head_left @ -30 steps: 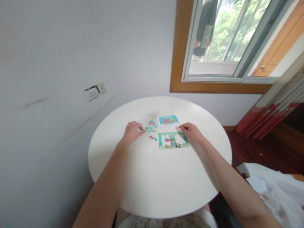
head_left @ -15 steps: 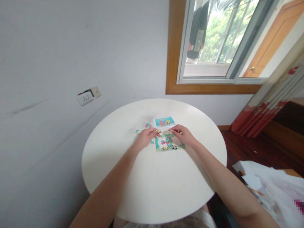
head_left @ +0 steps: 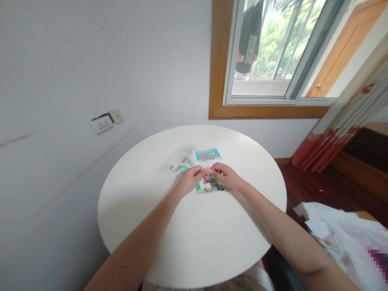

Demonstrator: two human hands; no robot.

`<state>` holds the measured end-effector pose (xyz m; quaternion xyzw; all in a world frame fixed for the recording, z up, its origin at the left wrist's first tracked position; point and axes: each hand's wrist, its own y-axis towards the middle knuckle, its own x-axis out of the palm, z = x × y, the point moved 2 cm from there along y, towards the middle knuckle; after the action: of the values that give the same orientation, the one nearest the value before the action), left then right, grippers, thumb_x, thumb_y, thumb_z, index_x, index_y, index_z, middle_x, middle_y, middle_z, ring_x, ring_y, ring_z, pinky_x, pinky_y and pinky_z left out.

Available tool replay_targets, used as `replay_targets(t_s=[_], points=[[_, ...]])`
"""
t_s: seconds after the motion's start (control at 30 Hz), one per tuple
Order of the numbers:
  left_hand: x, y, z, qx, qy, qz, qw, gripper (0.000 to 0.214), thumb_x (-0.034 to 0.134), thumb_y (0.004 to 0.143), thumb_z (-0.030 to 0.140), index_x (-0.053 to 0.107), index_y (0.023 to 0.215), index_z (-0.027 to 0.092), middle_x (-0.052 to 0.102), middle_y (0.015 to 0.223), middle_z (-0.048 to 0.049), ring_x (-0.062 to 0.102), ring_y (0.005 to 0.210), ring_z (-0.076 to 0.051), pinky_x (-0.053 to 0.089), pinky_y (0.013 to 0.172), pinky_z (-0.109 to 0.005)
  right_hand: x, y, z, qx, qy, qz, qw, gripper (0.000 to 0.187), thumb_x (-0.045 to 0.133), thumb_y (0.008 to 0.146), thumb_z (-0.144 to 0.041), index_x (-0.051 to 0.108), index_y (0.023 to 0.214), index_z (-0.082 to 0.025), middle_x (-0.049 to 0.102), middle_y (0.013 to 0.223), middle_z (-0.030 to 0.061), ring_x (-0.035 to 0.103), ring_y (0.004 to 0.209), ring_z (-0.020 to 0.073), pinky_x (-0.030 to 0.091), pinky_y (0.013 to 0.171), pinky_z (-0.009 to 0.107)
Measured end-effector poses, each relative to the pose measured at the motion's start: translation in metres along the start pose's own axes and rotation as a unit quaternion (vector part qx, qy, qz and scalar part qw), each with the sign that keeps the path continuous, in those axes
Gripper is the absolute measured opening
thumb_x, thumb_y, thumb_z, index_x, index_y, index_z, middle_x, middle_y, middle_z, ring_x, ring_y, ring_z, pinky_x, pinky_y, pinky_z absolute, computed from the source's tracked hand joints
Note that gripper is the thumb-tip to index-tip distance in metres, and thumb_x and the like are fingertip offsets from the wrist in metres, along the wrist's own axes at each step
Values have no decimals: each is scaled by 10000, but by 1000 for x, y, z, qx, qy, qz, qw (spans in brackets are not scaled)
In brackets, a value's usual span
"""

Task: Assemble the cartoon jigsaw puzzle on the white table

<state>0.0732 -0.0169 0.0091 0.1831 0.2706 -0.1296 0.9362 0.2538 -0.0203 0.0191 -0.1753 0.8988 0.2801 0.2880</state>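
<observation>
My left hand (head_left: 190,180) and my right hand (head_left: 226,176) meet over the upper edge of a small green-framed jigsaw puzzle (head_left: 207,186) on the round white table (head_left: 194,238). The fingertips of both pinch a small puzzle piece (head_left: 207,172) between them. Both hands cover most of the puzzle. A few loose green and pink pieces (head_left: 181,165) lie just left of my left hand. A picture card (head_left: 206,154) with a cartoon print lies just beyond the hands.
A wall with a socket plate (head_left: 103,120) stands behind the table on the left. A wood-framed window (head_left: 266,60) is at the back right, a red-and-cream curtain (head_left: 339,133) beside it. White cloth or paper (head_left: 342,238) lies at the lower right.
My left hand left the loose pieces and moved right with a piece. My right hand came in from the puzzle's right corner. Both now meet over the puzzle.
</observation>
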Motion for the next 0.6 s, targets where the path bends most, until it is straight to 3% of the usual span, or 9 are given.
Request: replay_targets(t_s=[0.23,0.4,0.6], points=[[4,0,-4,35,52,14,998,372,366,959,390,625,810,169,663,741,-22,595,697,-164,454,651,-261,-7,1,6,17,-31,4,999,300,461,939,-369,629,793,-168,577,780,25,527,755,138,430,717,252],[-2,-4,-4,84,129,15,988,215,502,920,288,688,960,188,686,908,-57,598,889,-210,445,847,-340,-30,0,23,42,-94,-36,994,287,510,904,-312,700,752,-159,609,740,38,540,732,146,422,716,253],[3,-11,-2,151,192,-32,969,248,576,877,181,714,1075,237,649,1025,-64,542,1026,-231,410,946,-386,-36,-4,35,80,-189,-90,974,246,585,834,-295,737,687,-169,639,750,56,548,793,179,394,772,271]])
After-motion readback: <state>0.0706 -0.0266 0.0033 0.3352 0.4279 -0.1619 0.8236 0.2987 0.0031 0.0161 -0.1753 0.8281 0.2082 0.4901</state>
